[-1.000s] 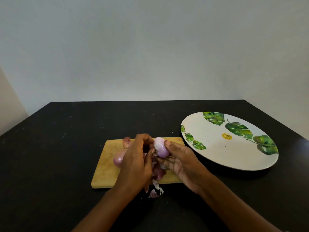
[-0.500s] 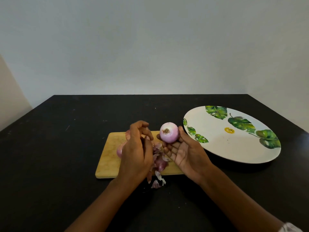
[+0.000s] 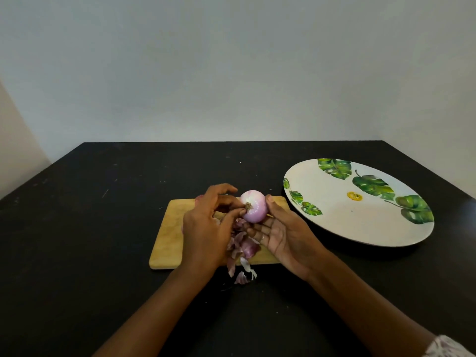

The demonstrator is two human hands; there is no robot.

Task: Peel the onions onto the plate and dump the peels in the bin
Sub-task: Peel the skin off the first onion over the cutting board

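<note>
Nearest the lens, bottom right corner: patterned sleeve (image 3: 448, 346), only an edge in view. Two bare forearms over dark table (image 3: 77, 240), converging on wooden cutting board (image 3: 167, 235).

Between the wrists, at the board's near edge: heap of loose peels (image 3: 243, 249), purple and papery. Most on the board, a few spilled onto the table.

Above the peels: right grip (image 3: 286, 235) palm-up, fingers curled under peeled onion (image 3: 255, 210), thumb pressed to its right flank. Onion lifted clear of the board, pale pink-white, root tuft turned toward the left. Left grip (image 3: 206, 228) closed in on it, thumb and forefinger pinching at the root tuft, remaining fingers arched above.

Versus 0.5 s ago: left grip then apart from the onion, fingers curled short of it; now in contact at the root. Root end then facing up toward the lens; now rolled leftward. Place and height of onion about unchanged. Versus 1.0 s ago: onion then lower, close over the board.

Behind left grip: sliver of unpeeled onion (image 3: 198, 200) near the board's far edge, mostly hidden.

Right of the board: large white plate (image 3: 360, 228) with green leaf print, peeled onion held left of it, apart from the rim. Farther back: far table edge, then plain pale wall (image 3: 231, 73).
</note>
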